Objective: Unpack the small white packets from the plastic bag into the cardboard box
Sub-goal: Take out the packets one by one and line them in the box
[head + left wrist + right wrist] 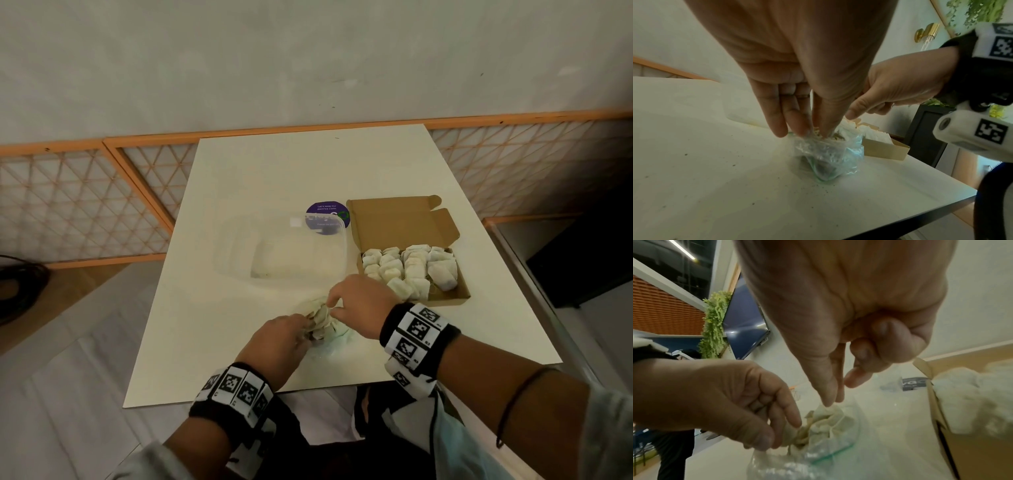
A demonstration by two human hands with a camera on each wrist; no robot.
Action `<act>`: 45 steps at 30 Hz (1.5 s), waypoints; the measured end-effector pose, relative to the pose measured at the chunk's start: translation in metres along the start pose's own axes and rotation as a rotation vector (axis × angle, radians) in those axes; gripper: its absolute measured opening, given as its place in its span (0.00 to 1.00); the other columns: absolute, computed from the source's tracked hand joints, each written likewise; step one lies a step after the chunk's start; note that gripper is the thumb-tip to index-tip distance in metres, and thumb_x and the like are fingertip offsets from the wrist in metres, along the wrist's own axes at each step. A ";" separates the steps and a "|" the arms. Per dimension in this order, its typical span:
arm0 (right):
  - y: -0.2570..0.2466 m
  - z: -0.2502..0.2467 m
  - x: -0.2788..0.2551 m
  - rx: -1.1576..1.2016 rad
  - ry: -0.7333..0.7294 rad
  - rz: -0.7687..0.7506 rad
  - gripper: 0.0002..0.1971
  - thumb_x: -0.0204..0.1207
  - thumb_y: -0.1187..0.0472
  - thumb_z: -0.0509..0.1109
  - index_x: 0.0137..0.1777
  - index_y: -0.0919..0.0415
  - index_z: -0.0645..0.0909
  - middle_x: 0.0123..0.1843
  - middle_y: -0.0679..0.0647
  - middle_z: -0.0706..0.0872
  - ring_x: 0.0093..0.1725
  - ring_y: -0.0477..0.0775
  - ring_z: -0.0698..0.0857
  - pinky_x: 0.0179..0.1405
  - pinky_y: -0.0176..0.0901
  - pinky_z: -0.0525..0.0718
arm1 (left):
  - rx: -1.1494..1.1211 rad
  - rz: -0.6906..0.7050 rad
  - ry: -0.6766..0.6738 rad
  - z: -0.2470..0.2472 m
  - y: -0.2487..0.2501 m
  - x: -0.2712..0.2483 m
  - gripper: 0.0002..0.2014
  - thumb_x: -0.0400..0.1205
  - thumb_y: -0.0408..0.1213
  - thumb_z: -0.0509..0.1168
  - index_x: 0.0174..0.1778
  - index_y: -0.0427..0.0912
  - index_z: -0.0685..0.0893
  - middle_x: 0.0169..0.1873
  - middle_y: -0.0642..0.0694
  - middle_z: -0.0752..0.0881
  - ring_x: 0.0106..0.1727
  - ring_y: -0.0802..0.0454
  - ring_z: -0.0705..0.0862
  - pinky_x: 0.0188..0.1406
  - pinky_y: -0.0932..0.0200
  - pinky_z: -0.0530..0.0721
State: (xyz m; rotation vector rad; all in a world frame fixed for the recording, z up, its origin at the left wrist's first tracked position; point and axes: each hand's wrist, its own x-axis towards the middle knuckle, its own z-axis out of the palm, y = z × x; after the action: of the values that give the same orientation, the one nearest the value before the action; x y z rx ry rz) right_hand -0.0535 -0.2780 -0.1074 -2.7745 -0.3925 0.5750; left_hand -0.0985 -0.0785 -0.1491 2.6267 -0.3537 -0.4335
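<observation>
Presently both hands work at the mouth of the plastic bag (828, 152), which stands crumpled on the white table (274, 164) near its front edge. Left hand (277, 339) pinches the bag's rim, fingers curled round it. Right hand (363, 305) has thumb and forefinger nipped on a white packet (830, 418) at the bag's opening. Cardboard box (459, 294), lid open, sits just right of the hands, nearly filled with packets. Clear plastic tub (239, 253) lies beyond the bag
</observation>
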 end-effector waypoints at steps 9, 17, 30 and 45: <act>-0.020 0.014 0.027 -0.010 -0.082 0.249 0.17 0.85 0.51 0.65 0.35 0.56 0.73 0.35 0.51 0.79 0.39 0.57 0.82 0.31 0.43 0.73 | -0.038 0.050 0.020 0.004 0.011 -0.004 0.06 0.85 0.41 0.65 0.49 0.45 0.85 0.47 0.49 0.89 0.48 0.49 0.85 0.50 0.53 0.84; -0.008 -0.005 0.027 0.182 -0.104 0.180 0.22 0.77 0.56 0.76 0.25 0.58 0.71 0.27 0.53 0.76 0.29 0.57 0.77 0.33 0.46 0.78 | -0.090 -0.003 0.027 0.000 0.012 -0.005 0.06 0.84 0.43 0.66 0.48 0.45 0.85 0.44 0.49 0.89 0.47 0.49 0.86 0.51 0.49 0.85; -0.005 -0.079 -0.024 0.532 0.025 -0.040 0.06 0.82 0.54 0.75 0.49 0.56 0.89 0.44 0.46 0.93 0.42 0.47 0.93 0.42 0.41 0.85 | -0.223 -0.057 0.025 -0.015 0.011 -0.010 0.05 0.83 0.48 0.69 0.49 0.54 0.87 0.45 0.59 0.89 0.47 0.62 0.85 0.52 0.57 0.84; -0.022 -0.116 -0.058 1.030 0.077 -0.231 0.06 0.87 0.62 0.71 0.53 0.65 0.80 0.47 0.66 0.93 0.42 0.60 0.93 0.44 0.51 0.91 | -0.352 0.083 0.189 -0.039 0.056 -0.007 0.06 0.87 0.41 0.68 0.51 0.55 0.90 0.48 0.58 0.89 0.48 0.63 0.86 0.49 0.71 0.81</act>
State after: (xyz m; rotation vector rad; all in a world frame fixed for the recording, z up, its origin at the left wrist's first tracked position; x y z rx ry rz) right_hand -0.0602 -0.3007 0.0217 -1.7309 -0.2761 0.4318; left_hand -0.1006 -0.1091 -0.0882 2.2771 -0.2933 -0.1960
